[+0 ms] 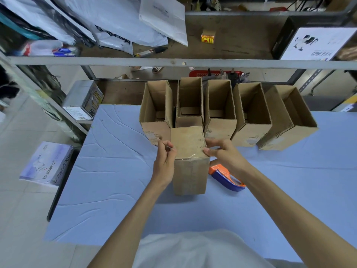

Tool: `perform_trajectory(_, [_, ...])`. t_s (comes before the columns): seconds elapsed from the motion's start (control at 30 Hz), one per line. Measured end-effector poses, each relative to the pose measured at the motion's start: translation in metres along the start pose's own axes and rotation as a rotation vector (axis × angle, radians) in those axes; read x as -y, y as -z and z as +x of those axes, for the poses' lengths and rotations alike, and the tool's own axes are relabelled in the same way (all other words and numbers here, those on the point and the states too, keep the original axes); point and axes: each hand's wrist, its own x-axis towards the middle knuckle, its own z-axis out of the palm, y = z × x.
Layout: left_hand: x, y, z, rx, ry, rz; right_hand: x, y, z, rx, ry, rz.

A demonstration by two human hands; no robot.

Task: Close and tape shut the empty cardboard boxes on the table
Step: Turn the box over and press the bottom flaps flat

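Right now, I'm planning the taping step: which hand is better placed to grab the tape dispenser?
Right hand, probably: the tape dispenser lies on the table just right of the closed box, close under that hand. The left hand is at the box's opposite side.

Place: a packing station in a stockroom.
On the table (108, 180): open cardboard boxes (220, 128) in a row at its far edge, a closed cardboard box (190, 171), an orange-and-blue tape dispenser (225, 176).
Above the table: metal shelf (116, 60) piled with white poly mailers (116, 20).
Left of the table: printed product box (45, 163) on the floor.
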Motion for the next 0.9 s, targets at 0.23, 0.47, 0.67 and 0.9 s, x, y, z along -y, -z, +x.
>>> perform_trajectory(0.23, [0.005,0.002,0.006,0.039,0.059,-0.044,0.001,-0.006,-0.006,0.003,-0.016,0.027])
perform_trajectory(0.47, [0.004,0.005,0.004,0.066,0.006,0.017,0.008,-0.008,-0.002,-0.002,-0.062,0.044])
perform_trajectory(0.67, [0.004,0.004,0.003,0.065,0.016,-0.004,0.007,-0.004,-0.003,0.009,-0.070,0.015])
perform_trajectory(0.9, [0.001,0.006,-0.005,0.069,0.066,-0.189,-0.003,-0.007,-0.011,-0.141,-0.065,0.102])
